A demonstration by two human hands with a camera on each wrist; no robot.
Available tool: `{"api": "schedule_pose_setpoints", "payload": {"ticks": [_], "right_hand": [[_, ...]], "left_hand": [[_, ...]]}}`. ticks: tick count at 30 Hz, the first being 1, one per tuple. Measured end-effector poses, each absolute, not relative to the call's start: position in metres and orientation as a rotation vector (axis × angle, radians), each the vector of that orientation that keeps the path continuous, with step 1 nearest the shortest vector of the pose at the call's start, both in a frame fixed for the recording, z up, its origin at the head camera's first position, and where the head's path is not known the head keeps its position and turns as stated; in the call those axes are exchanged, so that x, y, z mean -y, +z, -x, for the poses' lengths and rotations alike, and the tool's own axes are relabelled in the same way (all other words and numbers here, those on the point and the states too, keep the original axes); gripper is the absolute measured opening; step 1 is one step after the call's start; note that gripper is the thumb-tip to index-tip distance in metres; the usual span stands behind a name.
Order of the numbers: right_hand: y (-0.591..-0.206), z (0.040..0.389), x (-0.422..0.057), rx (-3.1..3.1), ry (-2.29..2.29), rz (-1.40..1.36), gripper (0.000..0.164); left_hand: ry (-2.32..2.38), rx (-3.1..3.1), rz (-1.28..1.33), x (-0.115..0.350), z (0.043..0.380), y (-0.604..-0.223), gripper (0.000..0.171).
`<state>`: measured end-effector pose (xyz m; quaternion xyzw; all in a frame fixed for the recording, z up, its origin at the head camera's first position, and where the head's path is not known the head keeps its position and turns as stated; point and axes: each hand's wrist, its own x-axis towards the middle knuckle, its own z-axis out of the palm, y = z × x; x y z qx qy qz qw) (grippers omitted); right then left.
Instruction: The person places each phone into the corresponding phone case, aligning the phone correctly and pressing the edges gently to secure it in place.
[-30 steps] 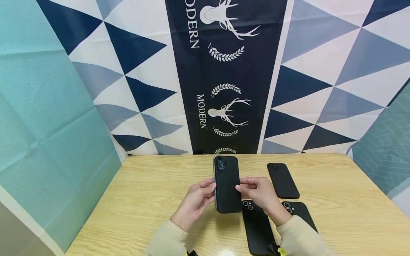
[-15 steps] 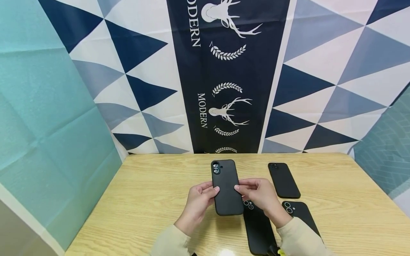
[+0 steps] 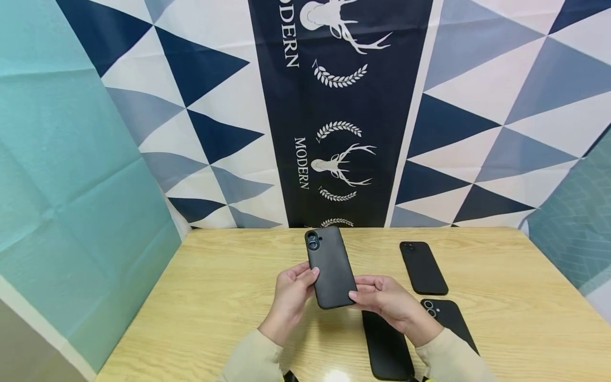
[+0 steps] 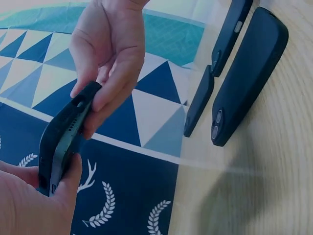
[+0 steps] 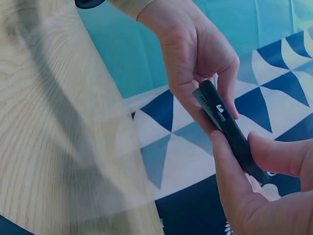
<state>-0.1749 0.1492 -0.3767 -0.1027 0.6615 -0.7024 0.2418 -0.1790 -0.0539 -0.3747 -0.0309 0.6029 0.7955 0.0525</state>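
A phone (image 4: 68, 139) with a bluish edge sits in a black phone case (image 3: 329, 270), held up above the table with the camera side toward me. One side of the phone stands out of the case in the left wrist view, leaving a gap along the case rim. My left hand (image 3: 292, 294) pinches the left edge, thumb on the back. Down at the lower right corner, my right hand (image 3: 389, 302) grips with thumb on the back and fingers behind. The screen side is hidden in the head view.
On the wooden table (image 3: 215, 297), a black-cased phone (image 3: 389, 347) lies partly under my right forearm. Two more lie to the right, one nearer (image 3: 451, 321) and one farther back (image 3: 424, 268). A patterned cloth (image 3: 343, 111) hangs behind the table's far edge.
The held phone and case have turned counterclockwise and shifted slightly left and up. My right hand has slid from the right edge to the lower corner. The bluish left edge is now covered.
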Motion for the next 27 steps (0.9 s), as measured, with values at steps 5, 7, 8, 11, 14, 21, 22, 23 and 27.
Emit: {"api": "schedule_pose_setpoints", "payload": {"ticks": [5, 7, 8, 11, 14, 21, 22, 23, 27], "right_hand": [[-0.381, 0.174, -0.147, -1.847, -1.95, 0.248, 0.069], [-0.384, 0.173, -0.146, -1.852, -1.962, 0.235, 0.068], [-0.385, 0.172, -0.145, -1.857, -1.965, 0.223, 0.068], [-0.387, 0.171, -0.144, -1.876, -1.969, 0.196, 0.069], [-0.386, 0.171, -0.144, -1.902, -1.969, 0.187, 0.068], [-0.378, 0.172, -0.145, -1.939, -1.993, 0.138, 0.063], [-0.376, 0.172, -0.146, -1.946, -1.996, 0.129, 0.063], [-0.374, 0.173, -0.146, -1.949, -2.0, 0.124, 0.063], [-0.368, 0.174, -0.148, -1.943, -2.026, 0.106, 0.063]], "left_hand": [[2.395, -1.865, 0.068, 0.054, 0.177, -0.376, 0.041], [2.38, -1.878, 0.051, 0.054, 0.177, -0.376, 0.041], [2.375, -1.879, 0.039, 0.055, 0.177, -0.375, 0.041], [2.358, -1.877, 0.009, 0.056, 0.177, -0.373, 0.041], [2.333, -1.881, -0.025, 0.059, 0.178, -0.37, 0.042], [2.145, -1.966, -0.094, 0.062, 0.173, -0.366, 0.043], [2.129, -1.966, -0.107, 0.062, 0.172, -0.366, 0.042], [2.119, -1.966, -0.116, 0.062, 0.17, -0.367, 0.042], [2.134, -1.957, -0.152, 0.06, 0.166, -0.368, 0.042]]}}
